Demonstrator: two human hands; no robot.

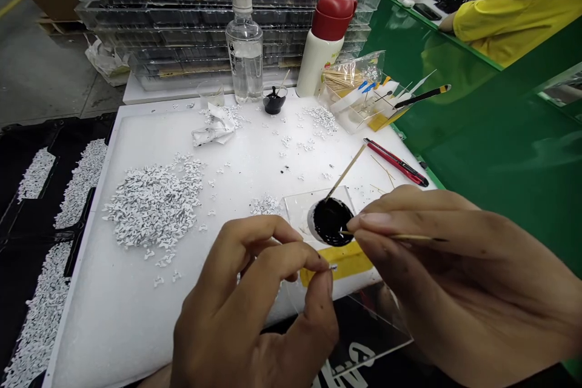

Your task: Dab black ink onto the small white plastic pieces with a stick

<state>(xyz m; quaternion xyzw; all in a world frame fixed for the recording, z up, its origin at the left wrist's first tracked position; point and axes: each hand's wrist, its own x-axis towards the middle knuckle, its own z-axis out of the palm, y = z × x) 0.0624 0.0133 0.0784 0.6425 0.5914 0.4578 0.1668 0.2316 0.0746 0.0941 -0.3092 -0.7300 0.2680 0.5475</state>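
Between thumb and forefinger, my left hand pinches a tiny white part with dark marks. My right hand grips a thin wooden toothpick, its tip over the near right edge of a small cup of black paint. A wooden stick leans in that cup. The cup stands on a clear plastic plate with yellow tape along its near side. To the left lies a big heap of small white parts with dark marks.
Along the back stand a clear bottle, a second black paint cup and a red-capped flask. A red utility knife lies at right, near a toothpick box. Stacked clear trays rise behind. A person's yellow sleeve shows beyond the green partition.
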